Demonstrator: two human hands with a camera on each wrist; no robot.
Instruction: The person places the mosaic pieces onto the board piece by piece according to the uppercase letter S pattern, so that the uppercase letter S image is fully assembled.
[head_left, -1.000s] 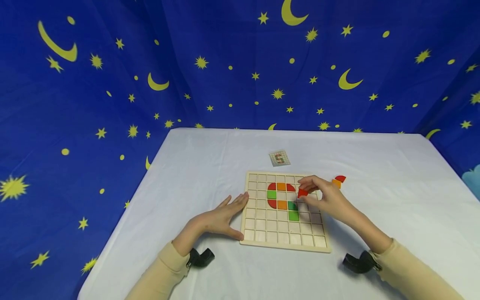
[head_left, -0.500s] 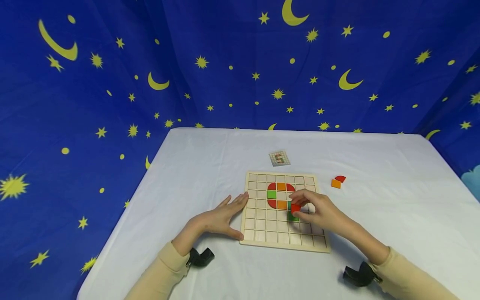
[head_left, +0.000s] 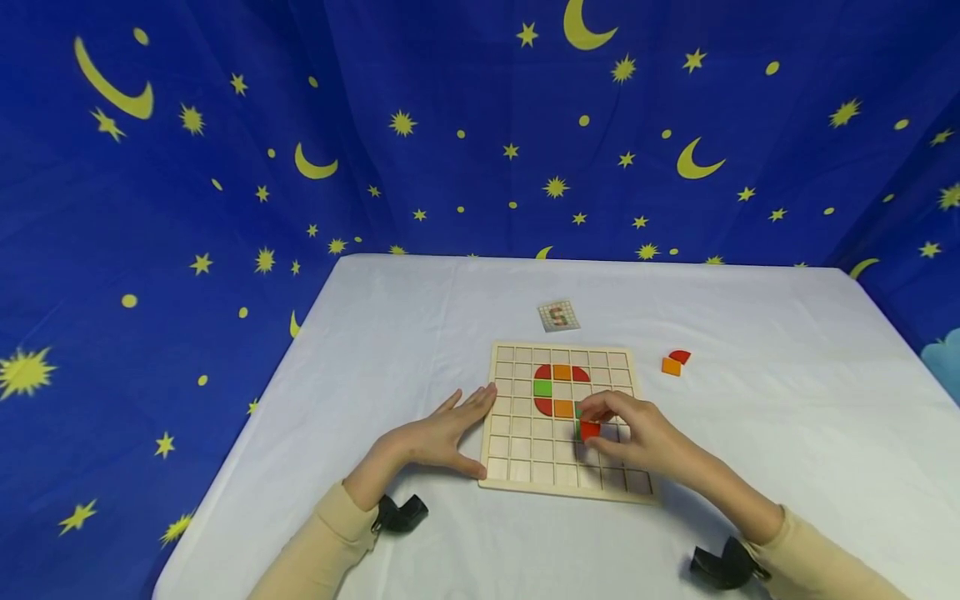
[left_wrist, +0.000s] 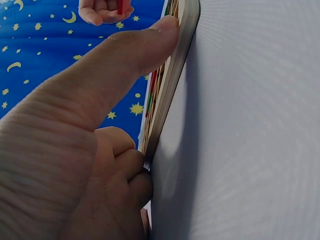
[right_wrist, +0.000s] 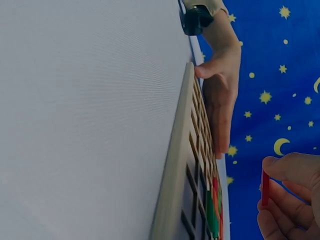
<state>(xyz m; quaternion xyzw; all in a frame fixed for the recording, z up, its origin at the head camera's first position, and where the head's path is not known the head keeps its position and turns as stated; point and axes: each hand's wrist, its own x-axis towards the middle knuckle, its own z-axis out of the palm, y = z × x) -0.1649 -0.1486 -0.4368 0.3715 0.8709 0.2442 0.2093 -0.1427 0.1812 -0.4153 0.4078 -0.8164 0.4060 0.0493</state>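
My right hand [head_left: 637,429] pinches a thin red tile [head_left: 590,430] between thumb and fingertips. In the right wrist view the red tile [right_wrist: 265,188] stands on edge, raised off the grid. Below it lies a wooden grid board [head_left: 570,493] with red, orange and green tiles set in a curved shape. The held tile and fingers partly cover the green tiles in the head view. My left hand [head_left: 442,437] rests with straight, spread fingers against the board's left edge, its thumb [left_wrist: 155,42] touching the near left corner.
Behind the board lies a small pattern card [head_left: 558,316] printed with a coloured S-like figure. To the right, an orange square tile [head_left: 671,367] and a red quarter-round tile [head_left: 680,357] lie on the white tablecloth [head_left: 435,317]. A blue star-patterned curtain [head_left: 480,100] hangs behind the table.
My right hand has carried the red tile from the board's upper right leftward and nearer to me, over the green tiles. The left hand has stayed at the board's edge.
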